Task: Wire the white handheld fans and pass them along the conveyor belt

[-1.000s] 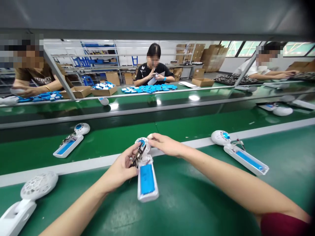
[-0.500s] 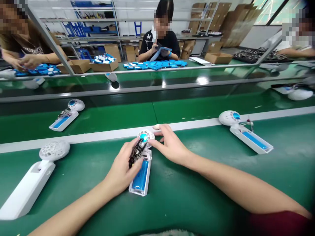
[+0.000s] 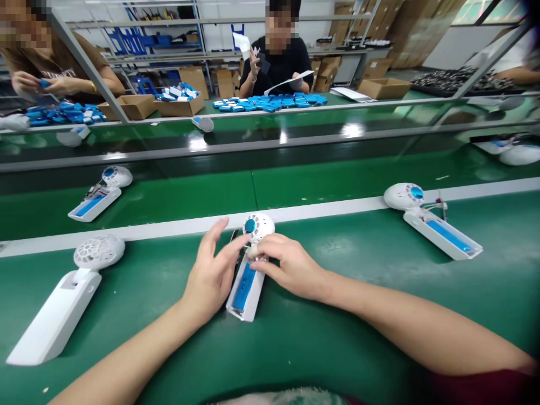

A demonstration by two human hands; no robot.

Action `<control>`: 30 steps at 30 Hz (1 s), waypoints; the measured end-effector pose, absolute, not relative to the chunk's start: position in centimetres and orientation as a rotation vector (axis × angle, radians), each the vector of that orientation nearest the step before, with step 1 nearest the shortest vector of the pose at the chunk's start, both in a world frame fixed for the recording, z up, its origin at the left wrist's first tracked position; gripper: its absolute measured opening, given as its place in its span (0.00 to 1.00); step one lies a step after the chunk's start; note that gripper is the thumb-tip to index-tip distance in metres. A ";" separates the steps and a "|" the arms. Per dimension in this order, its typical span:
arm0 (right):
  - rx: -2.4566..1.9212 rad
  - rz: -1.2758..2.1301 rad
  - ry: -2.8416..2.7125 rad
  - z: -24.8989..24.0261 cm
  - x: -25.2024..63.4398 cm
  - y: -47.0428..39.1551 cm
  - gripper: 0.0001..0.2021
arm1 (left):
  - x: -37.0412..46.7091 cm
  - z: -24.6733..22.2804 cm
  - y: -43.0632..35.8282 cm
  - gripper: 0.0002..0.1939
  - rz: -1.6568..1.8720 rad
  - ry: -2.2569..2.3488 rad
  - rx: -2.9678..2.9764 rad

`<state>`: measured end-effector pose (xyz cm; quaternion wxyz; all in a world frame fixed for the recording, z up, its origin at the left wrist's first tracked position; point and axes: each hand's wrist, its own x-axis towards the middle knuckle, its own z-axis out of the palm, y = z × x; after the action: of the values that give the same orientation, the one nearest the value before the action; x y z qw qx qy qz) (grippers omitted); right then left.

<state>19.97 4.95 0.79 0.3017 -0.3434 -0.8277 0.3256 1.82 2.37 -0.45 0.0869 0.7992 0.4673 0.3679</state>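
An opened white handheld fan (image 3: 259,227) lies in front of me, its round head at the top and a blue battery (image 3: 244,286) in its handle. My right hand (image 3: 291,264) is closed at the fan's neck, fingertips pinched together; what sits between them is too small to make out. To the left of the handle, my left hand (image 3: 213,270) has its fingers apart, one fingertip close to the fan head. A dark circuit board (image 3: 234,235) shows only as a thin edge behind that hand.
A closed white fan (image 3: 54,318) lies at left, and opened fans lie at right (image 3: 442,228) and on the bright green belt (image 3: 95,202). Across the belt, people sit behind blue batteries (image 3: 270,102) and cardboard boxes (image 3: 179,106). Metal rails cross above.
My right hand has moved from the fan head's edge down to the neck and closed there. My left hand has opened away from the circuit board. The fan head has tilted.
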 end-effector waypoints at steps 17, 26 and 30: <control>-1.055 0.927 -2.334 1.8 20.0 4.1 0.06 | 2.0 1.4 1.8 0.05 0.834 1.540 2.851; -1.135 0.695 -2.505 2.1 19.8 4.8 0.10 | 2.2 1.9 1.3 0.06 0.689 1.594 2.819; -1.014 0.789 -2.476 1.4 20.1 5.5 0.08 | 1.7 2.0 1.6 0.06 0.640 1.552 2.793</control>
<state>20.08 5.53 1.38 0.1753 -0.3578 -0.8739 0.2785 1.66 1.57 1.95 -0.0585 0.8556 0.4755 0.1961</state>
